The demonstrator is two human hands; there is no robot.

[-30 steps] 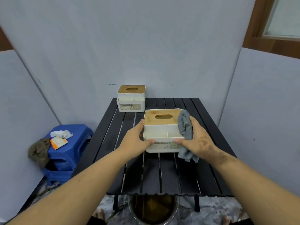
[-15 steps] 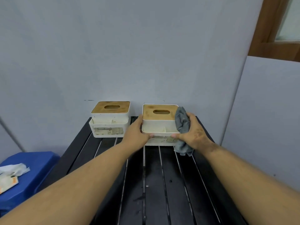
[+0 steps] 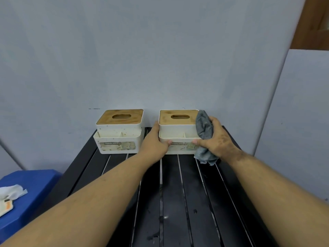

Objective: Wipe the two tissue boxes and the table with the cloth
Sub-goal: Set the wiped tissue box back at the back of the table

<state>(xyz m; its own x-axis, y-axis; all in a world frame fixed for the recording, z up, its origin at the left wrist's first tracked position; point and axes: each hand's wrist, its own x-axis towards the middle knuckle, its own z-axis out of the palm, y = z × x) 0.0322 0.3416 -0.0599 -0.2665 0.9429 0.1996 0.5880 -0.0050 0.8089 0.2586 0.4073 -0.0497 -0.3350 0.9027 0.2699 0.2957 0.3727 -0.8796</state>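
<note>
Two tissue boxes stand side by side at the far end of the dark slatted surface (image 3: 188,202), up by the grey wall, and from the head camera, the only view there is, the person has both hands on the right-hand tissue box (image 3: 178,132). The left hand (image 3: 154,141) is closed round its left front corner, thumb across the front face; the right hand (image 3: 216,139) clamps the opposite side with the grey cloth (image 3: 203,129) bunched between palm and box wall, its tail hanging to the slats. Gripping from both sides like that looks meant to keep the box square while it is set beside the left-hand tissue box (image 3: 119,132), which stands just apart, untouched and visibly speckled with dirt. I cannot tell whether the held box rests fully on the slats. Parking both boxes at the back would leave the nearer slats, smeared and spotted, open for wiping. Keeping the cloth in the right hand saves picking it up again. A blue stool (image 3: 33,186) with crumpled paper sits off to the left.
</note>
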